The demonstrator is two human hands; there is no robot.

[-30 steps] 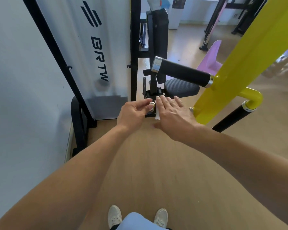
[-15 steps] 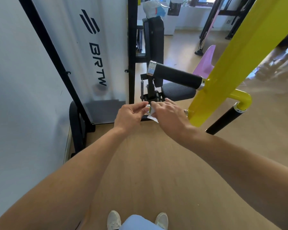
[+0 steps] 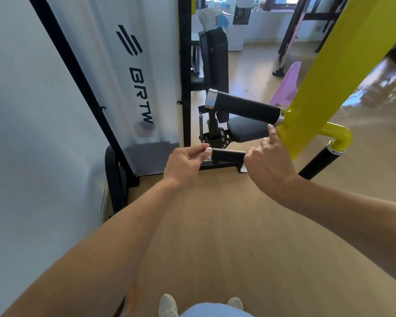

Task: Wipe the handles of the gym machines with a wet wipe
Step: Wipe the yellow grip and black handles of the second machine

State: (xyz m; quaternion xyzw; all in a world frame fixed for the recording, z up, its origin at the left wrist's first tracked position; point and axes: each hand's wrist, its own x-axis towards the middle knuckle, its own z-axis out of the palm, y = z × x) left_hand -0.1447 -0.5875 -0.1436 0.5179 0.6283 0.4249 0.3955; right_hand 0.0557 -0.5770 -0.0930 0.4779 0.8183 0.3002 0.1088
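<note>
Head camera; faces forward-down (wide-angle); hands near.

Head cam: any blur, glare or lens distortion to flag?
Head view: strong wide-angle bending, so the black frame post and yellow arm lean outward; the far right edge is smeared; windows at top are blown out; the lower handle, left hand and right hand are sharp.

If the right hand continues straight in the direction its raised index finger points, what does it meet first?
The right hand has its index finger pointing up. Just above the fingertip lies the upper black handle, near its silver collar at the yellow arm. That handle would probably come first, though depth is unclear.
</note>
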